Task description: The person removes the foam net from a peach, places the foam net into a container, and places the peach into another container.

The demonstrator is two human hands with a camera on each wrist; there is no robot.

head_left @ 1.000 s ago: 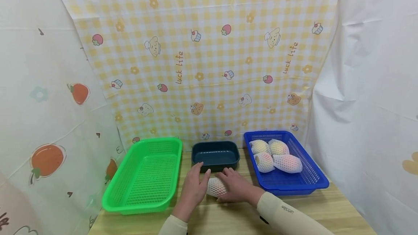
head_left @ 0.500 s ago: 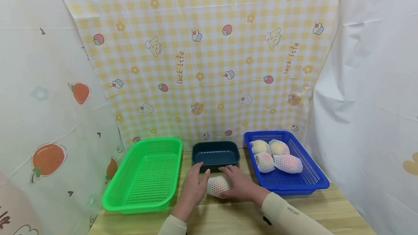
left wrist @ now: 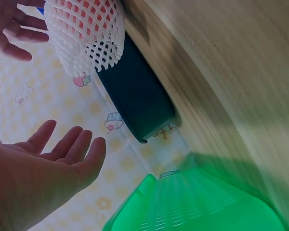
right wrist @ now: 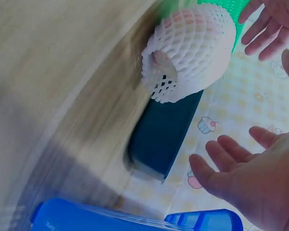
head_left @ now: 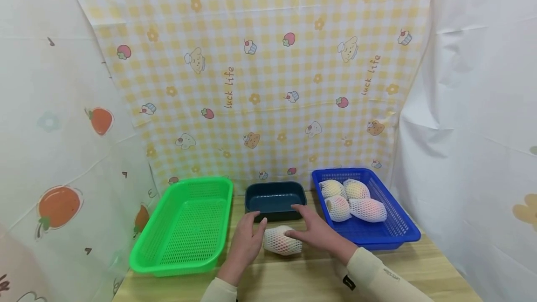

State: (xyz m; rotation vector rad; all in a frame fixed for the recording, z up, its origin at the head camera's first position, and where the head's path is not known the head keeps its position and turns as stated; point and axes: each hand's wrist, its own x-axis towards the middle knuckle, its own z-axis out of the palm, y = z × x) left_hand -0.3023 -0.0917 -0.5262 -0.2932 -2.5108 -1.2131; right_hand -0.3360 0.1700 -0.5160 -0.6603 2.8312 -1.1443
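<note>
Between the two hands, on the bare wood of the table [head_left: 293,281], lies one fruit in a white foam net [head_left: 282,240], in front of the dark teal box [head_left: 272,217]. The left hand [head_left: 245,241] and right hand [head_left: 320,233] both stand wide, fingers apart and gripping nothing; the wrist views show a gap beside the fruit on either side. Its rounded form could roll if one hand nudges it before the other steadies it, and a push away from the person might send it against the box. The net looks loose and open at its end, so a pinch on foam alone could let the fruit slip within the sleeve or drop out; squeezing too hard might bruise it. Counted up, the set holds five netted fruits, one here and four netted fruits [head_left: 368,210] in the blue basket [head_left: 356,240], plus one green basket [head_left: 230,209], one box and two hands.
</note>
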